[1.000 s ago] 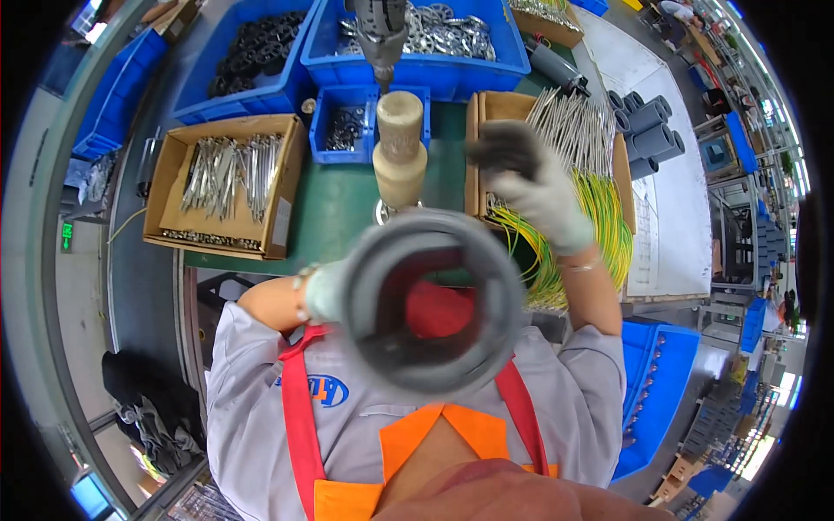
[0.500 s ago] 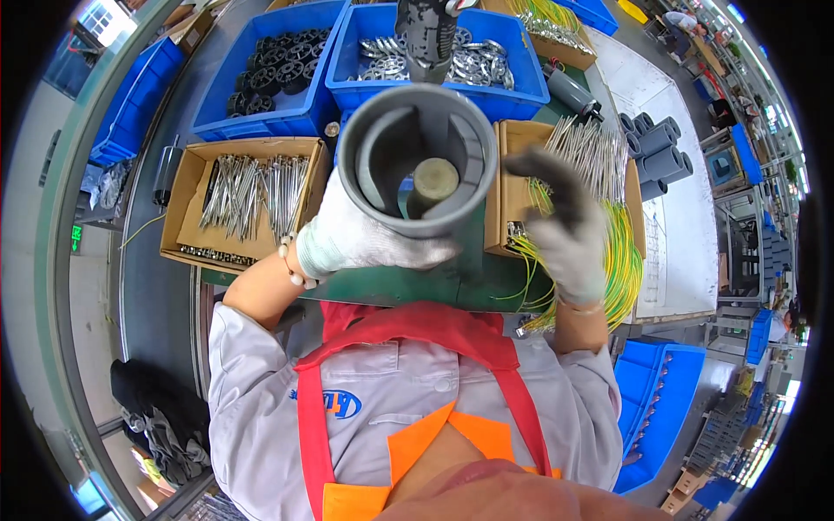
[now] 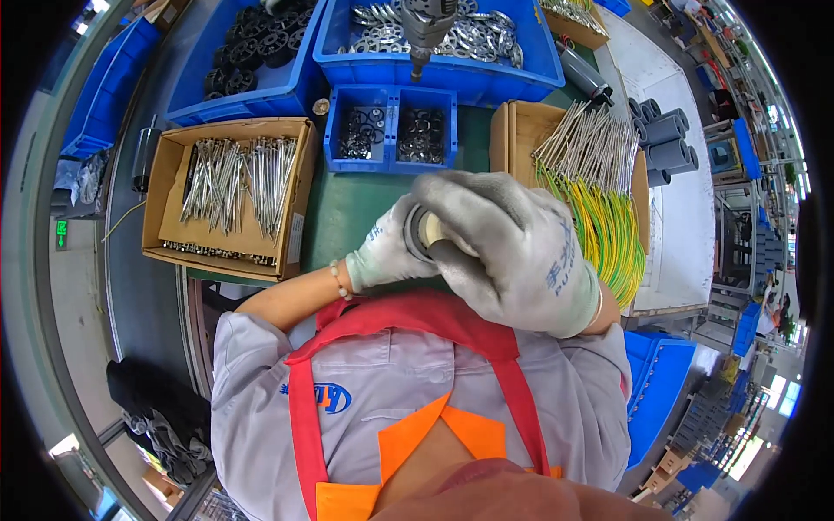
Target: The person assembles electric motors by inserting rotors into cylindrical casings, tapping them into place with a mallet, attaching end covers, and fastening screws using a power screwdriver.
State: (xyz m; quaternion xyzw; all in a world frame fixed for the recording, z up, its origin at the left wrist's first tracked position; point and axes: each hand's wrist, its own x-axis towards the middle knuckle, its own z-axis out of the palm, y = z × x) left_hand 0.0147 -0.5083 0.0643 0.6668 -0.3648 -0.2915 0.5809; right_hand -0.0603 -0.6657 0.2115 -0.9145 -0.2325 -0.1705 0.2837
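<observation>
A grey plastic tube (image 3: 423,236) stands over a cream cylinder on the green bench, mostly hidden by my gloves. My left hand (image 3: 380,256) in a white glove wraps around the tube's left side. My right hand (image 3: 512,247) in a grey glove lies over the tube's top and right side, pressing on it. Only a small arc of the tube's rim and the cream part inside shows between the two hands.
A cardboard box of long metal bolts (image 3: 228,193) sits at the left. A cardboard box with rods and yellow-green wires (image 3: 599,187) is at the right. Blue bins hold small washers (image 3: 391,130), metal rings (image 3: 473,35) and black parts (image 3: 248,43). A power screwdriver (image 3: 423,26) hangs above.
The grey tube has gone down from near my face onto the cream cylinder on the bench. My right hand has left the wire box and now covers the tube's top.
</observation>
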